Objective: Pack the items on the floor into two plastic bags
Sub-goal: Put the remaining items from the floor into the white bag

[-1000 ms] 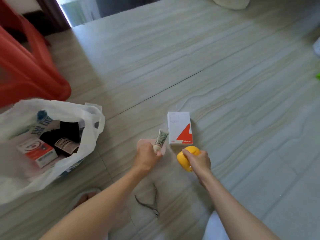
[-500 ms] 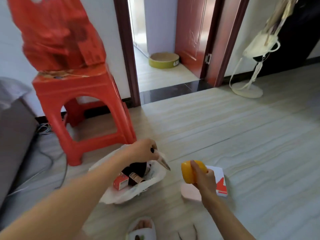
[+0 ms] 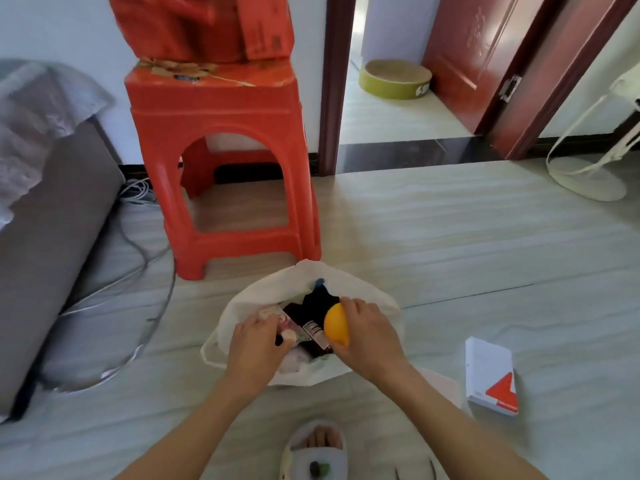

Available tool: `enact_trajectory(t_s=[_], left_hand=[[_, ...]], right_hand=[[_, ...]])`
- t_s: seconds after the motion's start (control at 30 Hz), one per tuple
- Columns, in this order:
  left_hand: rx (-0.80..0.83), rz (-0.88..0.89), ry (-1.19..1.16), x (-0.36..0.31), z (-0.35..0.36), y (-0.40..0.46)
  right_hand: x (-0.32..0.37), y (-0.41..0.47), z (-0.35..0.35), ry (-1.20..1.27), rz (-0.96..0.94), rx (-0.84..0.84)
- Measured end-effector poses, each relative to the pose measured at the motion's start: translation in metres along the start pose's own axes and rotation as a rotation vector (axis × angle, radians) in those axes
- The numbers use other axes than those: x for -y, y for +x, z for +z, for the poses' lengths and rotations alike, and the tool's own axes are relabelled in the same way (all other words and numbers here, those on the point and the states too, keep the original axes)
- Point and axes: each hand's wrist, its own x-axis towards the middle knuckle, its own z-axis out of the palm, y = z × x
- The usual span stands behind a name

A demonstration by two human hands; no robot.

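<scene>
- Two hands over the white bag [image 3: 363,296]: your right hand [image 3: 369,336] grips the yellow ball [image 3: 336,325], which could roll out.
- Your left hand [image 3: 258,344] pinches a small tube [image 3: 289,336]; beneath it the bag is crowded, so the tube could slip off.

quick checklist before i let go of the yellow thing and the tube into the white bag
1. Bag mouth open: ok. The white plastic bag gapes upward on the floor.
2. Right hand over the opening with the yellow object: ok.
3. Left hand over the opening: ok. What it pinches is mostly hidden, so whether the tube is there: cannot tell.
4. Room inside the bag: cannot tell. A black item and packets already fill the visible part.
5. Everything packed after this: not ok. The white box with the red triangle lies on the floor to the right, outside the bag.
</scene>
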Motion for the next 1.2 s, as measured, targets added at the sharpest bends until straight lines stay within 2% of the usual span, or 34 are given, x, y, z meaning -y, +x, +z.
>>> enact_trajectory(t_s=[0.1,0.2,0.27,0.43,0.57,0.63,0.73,0.77,0.87,0.93,1.03,1.2], left_hand=[[-0.099,0.164,0.151,0.006,0.034,0.020],[-0.215,0.347,0.292,0.012,0.057,0.040],[-0.255,0.399,0.365,0.013,0.068,0.049],[-0.272,0.390,0.414,0.023,0.076,0.068],[-0.178,0.349,0.419,0.026,0.065,0.098],[-0.198,0.299,0.344,0.023,0.055,0.114],[-0.319,0.294,0.168,0.014,0.045,0.131],[-0.295,0.311,0.181,0.009,0.044,0.133],[0.065,0.277,0.385,0.004,0.053,0.127],[0.198,0.256,0.442,0.011,0.068,0.122],[0.083,0.227,0.384,0.019,0.074,0.124],[-0.251,0.162,0.049,0.006,0.054,0.141]], right_hand=[[-0.014,0.019,0.029,-0.220,-0.104,-0.011],[-0.029,0.037,0.048,-0.367,-0.094,-0.089],[-0.039,0.045,0.058,-0.428,-0.100,-0.121],[-0.050,0.056,0.073,-0.479,-0.121,-0.092],[-0.057,0.061,0.081,-0.496,-0.098,-0.055],[-0.059,0.063,0.086,-0.504,-0.086,-0.048],[-0.060,0.064,0.090,-0.504,-0.085,-0.062],[-0.061,0.063,0.092,-0.502,-0.089,-0.067],[-0.066,0.061,0.093,-0.503,-0.096,-0.099],[-0.070,0.059,0.093,-0.509,-0.116,-0.118],[-0.075,0.057,0.095,-0.520,-0.130,-0.119],[-0.087,0.052,0.095,-0.527,-0.125,-0.070]])
